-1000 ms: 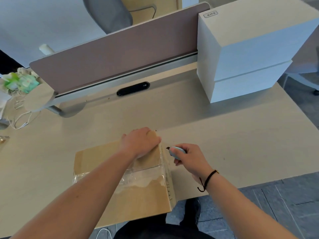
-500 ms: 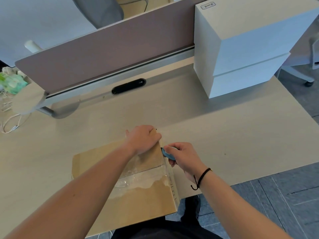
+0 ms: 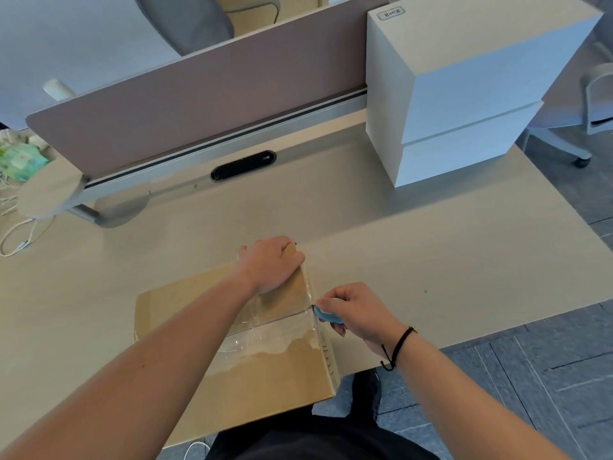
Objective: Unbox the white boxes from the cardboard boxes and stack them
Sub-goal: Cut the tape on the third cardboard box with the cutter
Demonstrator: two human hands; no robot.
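Step in hand: cutting tape. Cardboard box [image 3: 252,353] lies on table [image 3: 431,254]; left hand [image 3: 270,265] presses flat, grip empty. Right hand [image 3: 356,310] clasps blue cutter [image 3: 323,314] at seam. Next: draw blade along tape. 2 white boxes [image 3: 457,94] stacked beyond.

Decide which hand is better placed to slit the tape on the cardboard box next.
Right hand: it already holds the blue cutter against the tape seam at the cardboard box edge. The left hand is pressing the box down.
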